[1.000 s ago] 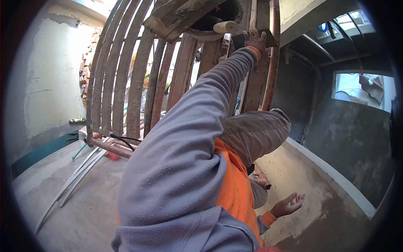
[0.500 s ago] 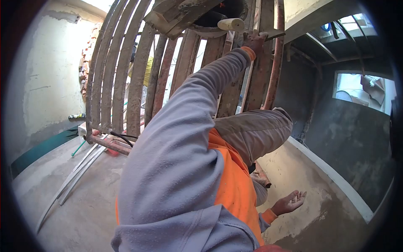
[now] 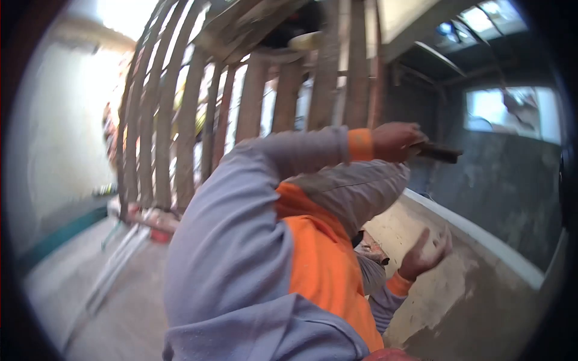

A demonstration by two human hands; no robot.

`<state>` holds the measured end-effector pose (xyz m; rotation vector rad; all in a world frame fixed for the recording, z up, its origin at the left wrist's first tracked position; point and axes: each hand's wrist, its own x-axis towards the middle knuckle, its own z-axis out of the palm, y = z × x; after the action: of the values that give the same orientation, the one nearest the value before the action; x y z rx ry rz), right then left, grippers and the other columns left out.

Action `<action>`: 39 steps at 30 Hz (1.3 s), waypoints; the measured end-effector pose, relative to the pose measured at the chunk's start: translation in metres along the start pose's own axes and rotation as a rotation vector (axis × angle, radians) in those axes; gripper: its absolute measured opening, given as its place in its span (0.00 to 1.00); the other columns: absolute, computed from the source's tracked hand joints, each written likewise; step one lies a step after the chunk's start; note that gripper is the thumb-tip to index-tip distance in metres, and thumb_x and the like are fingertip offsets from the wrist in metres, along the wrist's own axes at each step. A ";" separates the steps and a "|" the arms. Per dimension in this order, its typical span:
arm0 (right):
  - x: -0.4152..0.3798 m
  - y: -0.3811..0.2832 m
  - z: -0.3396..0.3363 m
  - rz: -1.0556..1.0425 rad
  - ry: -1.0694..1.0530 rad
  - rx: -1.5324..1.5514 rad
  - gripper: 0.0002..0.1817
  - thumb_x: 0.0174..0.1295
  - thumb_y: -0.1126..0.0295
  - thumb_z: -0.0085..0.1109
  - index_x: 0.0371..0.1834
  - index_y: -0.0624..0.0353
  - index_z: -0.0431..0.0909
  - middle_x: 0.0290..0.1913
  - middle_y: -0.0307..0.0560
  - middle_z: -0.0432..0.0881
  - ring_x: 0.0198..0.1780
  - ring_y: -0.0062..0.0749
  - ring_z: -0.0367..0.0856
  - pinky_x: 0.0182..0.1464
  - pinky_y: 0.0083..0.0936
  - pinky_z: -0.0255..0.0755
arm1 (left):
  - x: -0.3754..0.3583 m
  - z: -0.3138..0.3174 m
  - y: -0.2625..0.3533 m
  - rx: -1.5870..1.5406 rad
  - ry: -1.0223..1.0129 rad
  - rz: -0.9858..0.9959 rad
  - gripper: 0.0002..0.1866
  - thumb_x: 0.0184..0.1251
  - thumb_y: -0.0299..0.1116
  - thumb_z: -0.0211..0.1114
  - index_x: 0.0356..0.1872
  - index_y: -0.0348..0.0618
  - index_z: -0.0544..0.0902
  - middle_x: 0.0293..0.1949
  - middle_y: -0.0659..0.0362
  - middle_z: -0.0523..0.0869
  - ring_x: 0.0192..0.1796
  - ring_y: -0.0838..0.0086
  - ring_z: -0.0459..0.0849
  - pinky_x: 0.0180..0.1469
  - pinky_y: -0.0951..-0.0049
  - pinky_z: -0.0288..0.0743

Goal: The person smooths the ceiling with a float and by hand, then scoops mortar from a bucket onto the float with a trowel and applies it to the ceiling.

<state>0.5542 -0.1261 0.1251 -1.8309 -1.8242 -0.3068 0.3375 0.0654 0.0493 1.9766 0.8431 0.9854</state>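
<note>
I see the left hand (image 3: 394, 142) raised at about shoulder height, its fingers wrapped tight around the near end of a dark flat tool (image 3: 438, 153); the rest of the tool sticks out to the right of the fist, roughly level, in front of the dark grey wall (image 3: 500, 180). The picture is blurred, so I cannot tell what kind of tool it is. The right hand (image 3: 426, 254) hangs lower, near the knee, its fingers loosely curled with the palm turned up; I cannot tell whether anything lies in it.

Much of my view is taken up by the grey sleeve (image 3: 241, 228) and the orange vest (image 3: 328, 271), which hide most of what lies below the left arm. Just behind the raised hand stands a rusty scaffold frame (image 3: 192, 126) of wooden and metal slats, reaching from the floor up out of the top of the view. A white cylinder (image 3: 306, 41) rests high on the frame, well above the tool. To the right a pale ledge (image 3: 481, 246) runs along the foot of the grey wall, with a bright window opening (image 3: 512, 114) above it. Long pale strips (image 3: 114, 265) lie on the concrete floor (image 3: 78, 301) at the foot of the frame.
</note>
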 end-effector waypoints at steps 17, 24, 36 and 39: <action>-0.017 -0.004 -0.136 -0.231 -0.080 -0.392 0.15 0.58 0.61 0.58 0.48 0.46 0.80 0.48 0.40 0.76 0.50 0.33 0.75 0.52 0.38 0.69 | 0.055 0.048 0.151 -0.341 -1.098 0.229 0.25 0.64 0.46 0.70 0.50 0.34 0.81 0.44 0.49 0.85 0.37 0.71 0.85 0.40 0.72 0.77; -0.069 0.072 -0.276 0.274 0.626 -0.601 0.12 0.56 0.68 0.66 0.42 0.57 0.77 0.39 0.52 0.77 0.42 0.48 0.76 0.46 0.40 0.69 | 0.078 0.059 0.181 -0.836 -0.891 -0.015 0.43 0.72 0.61 0.54 0.73 0.36 0.58 0.61 0.47 0.76 0.53 0.66 0.83 0.54 0.66 0.76; -0.011 0.162 -0.606 0.176 1.121 -1.276 0.22 0.64 0.51 0.62 0.48 0.58 0.76 0.43 0.57 0.81 0.48 0.55 0.79 0.47 0.44 0.72 | 0.070 0.052 0.122 -0.579 -0.588 -0.160 0.39 0.70 0.61 0.57 0.70 0.41 0.63 0.57 0.52 0.76 0.45 0.68 0.85 0.45 0.69 0.79; 0.012 0.142 -0.600 0.729 1.140 -0.948 0.34 0.65 0.48 0.57 0.69 0.55 0.65 0.73 0.62 0.63 0.73 0.59 0.60 0.75 0.42 0.53 | 0.064 0.056 0.113 -0.601 -0.564 -0.197 0.37 0.72 0.59 0.56 0.70 0.40 0.63 0.57 0.51 0.77 0.43 0.69 0.85 0.45 0.69 0.79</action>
<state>0.8169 -0.4166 0.6010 -1.9722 -0.1481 -1.6666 0.4409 0.0424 0.1437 1.4903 0.3537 0.4459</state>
